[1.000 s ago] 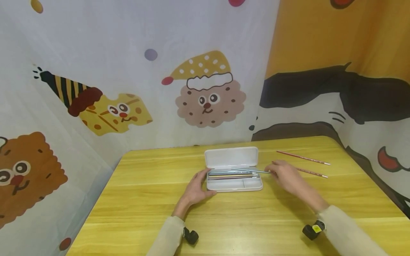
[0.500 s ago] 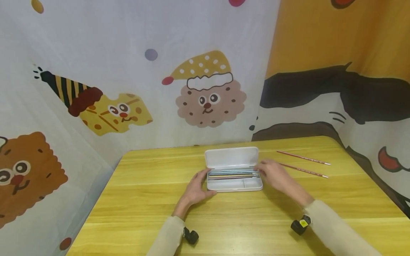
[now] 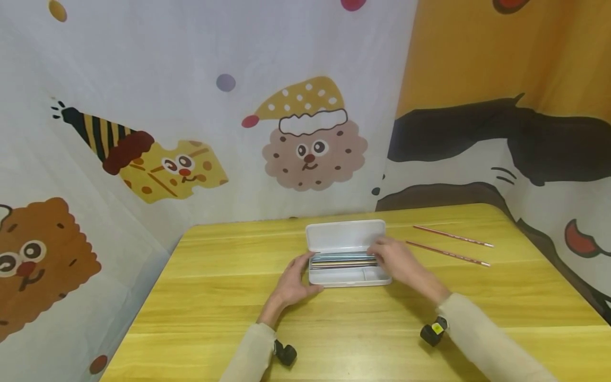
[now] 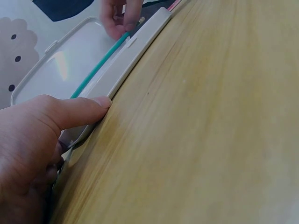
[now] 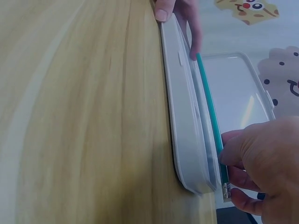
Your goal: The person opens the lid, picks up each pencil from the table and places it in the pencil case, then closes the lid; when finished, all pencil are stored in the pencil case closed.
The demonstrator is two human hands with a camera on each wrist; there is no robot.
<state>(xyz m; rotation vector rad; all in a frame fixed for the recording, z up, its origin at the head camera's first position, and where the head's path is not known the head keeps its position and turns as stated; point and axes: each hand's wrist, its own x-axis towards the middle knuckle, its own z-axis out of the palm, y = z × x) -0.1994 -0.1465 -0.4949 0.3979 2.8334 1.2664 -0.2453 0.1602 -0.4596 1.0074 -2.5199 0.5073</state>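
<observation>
A white pencil case (image 3: 343, 284) lies on the table with its lid (image 3: 343, 236) raised at the back. My left hand (image 3: 289, 281) grips its left end, the thumb along the front wall and a finger toward the back. My right hand (image 3: 397, 261) is over the right end of the case. In the right wrist view it pinches a teal pencil (image 5: 211, 108) near the eraser end, and the shaft runs lengthwise along the case. Several other pencils (image 3: 341, 263) lie in the long back compartment. Their right ends are hidden by my right hand in the head view.
Two red patterned pencils (image 3: 451, 236) lie on the wooden table (image 3: 363, 334) to the right of the case. A curtain with cartoon prints (image 3: 310, 154) hangs right behind the table's back edge. A small front-right compartment (image 3: 374, 274) shows in the case.
My right hand has moved left from beside the red pencils to the case's right end, bringing the teal pencil over the back compartment. My left hand has stayed on the case.
</observation>
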